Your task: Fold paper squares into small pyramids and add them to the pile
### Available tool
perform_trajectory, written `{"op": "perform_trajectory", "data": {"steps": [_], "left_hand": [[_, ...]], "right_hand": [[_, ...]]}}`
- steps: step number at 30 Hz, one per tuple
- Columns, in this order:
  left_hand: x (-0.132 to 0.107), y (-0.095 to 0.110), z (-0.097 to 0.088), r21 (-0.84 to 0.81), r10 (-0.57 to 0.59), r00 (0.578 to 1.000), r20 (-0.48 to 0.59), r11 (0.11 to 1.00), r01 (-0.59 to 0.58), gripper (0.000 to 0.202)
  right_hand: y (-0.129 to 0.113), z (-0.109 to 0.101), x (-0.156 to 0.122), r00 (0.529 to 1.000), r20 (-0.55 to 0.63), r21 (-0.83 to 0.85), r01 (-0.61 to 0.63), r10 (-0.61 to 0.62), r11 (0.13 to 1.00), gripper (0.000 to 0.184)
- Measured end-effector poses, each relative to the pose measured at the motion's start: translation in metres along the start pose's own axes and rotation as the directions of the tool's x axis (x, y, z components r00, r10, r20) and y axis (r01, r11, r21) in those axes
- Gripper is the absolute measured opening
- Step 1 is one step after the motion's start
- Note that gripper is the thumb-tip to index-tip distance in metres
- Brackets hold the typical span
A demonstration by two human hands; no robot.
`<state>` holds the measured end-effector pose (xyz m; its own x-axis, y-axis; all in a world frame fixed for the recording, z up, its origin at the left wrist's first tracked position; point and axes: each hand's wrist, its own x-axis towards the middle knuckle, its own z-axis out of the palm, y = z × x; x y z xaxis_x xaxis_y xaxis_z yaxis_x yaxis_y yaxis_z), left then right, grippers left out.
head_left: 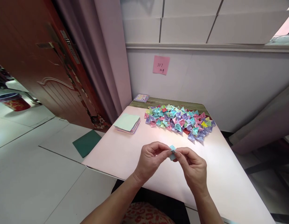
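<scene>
A small light-blue folded paper [172, 153] is held up by both hands, one side pinched narrowly between thumb and finger of the left hand [150, 160], the other gripped likewise by the right hand [193, 169]. The piece is raised above a pale pink tabletop [111, 155], on the near side of a crowd of many-coloured pointed paper shapes [179, 120] spread across its far part. To the left of these shapes, a stack of square sheets [127, 122] is topped by a pale green one. A pink note [161, 65] marked "357" is stuck to the white wall [188, 77] behind, while a dark green square [86, 143] is seen on the tiled floor [30, 174]
</scene>
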<state>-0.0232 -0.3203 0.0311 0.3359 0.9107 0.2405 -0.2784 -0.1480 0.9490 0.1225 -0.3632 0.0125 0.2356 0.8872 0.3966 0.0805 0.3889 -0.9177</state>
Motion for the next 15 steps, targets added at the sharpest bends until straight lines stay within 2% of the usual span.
{"op": "perform_trajectory", "data": {"steps": [2, 5, 7, 9, 12, 15], "left_hand": [[0.0, 0.0, 0.005, -0.072, -0.08, 0.996, -0.028, 0.994, 0.078, 0.012], [0.001, 0.002, 0.008, -0.162, -0.15, 0.986, -0.077, 0.977, 0.136, 0.017], [0.002, 0.004, 0.009, -0.21, -0.194, 0.976, -0.097, 0.963, 0.17, 0.029], [0.003, 0.004, 0.008, -0.241, -0.239, 0.967, -0.093, 0.947, 0.211, 0.039], [0.003, 0.004, 0.008, -0.266, -0.278, 0.956, -0.093, 0.932, 0.245, 0.04], [0.002, 0.001, 0.009, -0.262, -0.273, 0.954, -0.12, 0.936, 0.235, 0.036]], "right_hand": [[0.0, 0.004, 0.0, 0.997, -0.022, 0.016, -0.069, 0.069, 0.998, 0.009], [0.0, 0.009, -0.001, 0.988, -0.058, 0.041, -0.142, 0.145, 0.989, 0.014], [0.0, 0.012, -0.002, 0.979, -0.116, 0.077, -0.16, 0.168, 0.984, 0.015], [0.0, 0.015, -0.003, 0.97, -0.157, 0.112, -0.171, 0.187, 0.979, 0.025], [0.001, 0.017, -0.005, 0.969, -0.142, 0.112, -0.185, 0.2, 0.976, 0.034], [0.004, 0.017, -0.006, 0.974, -0.133, 0.095, -0.174, 0.186, 0.98, 0.028]]}}
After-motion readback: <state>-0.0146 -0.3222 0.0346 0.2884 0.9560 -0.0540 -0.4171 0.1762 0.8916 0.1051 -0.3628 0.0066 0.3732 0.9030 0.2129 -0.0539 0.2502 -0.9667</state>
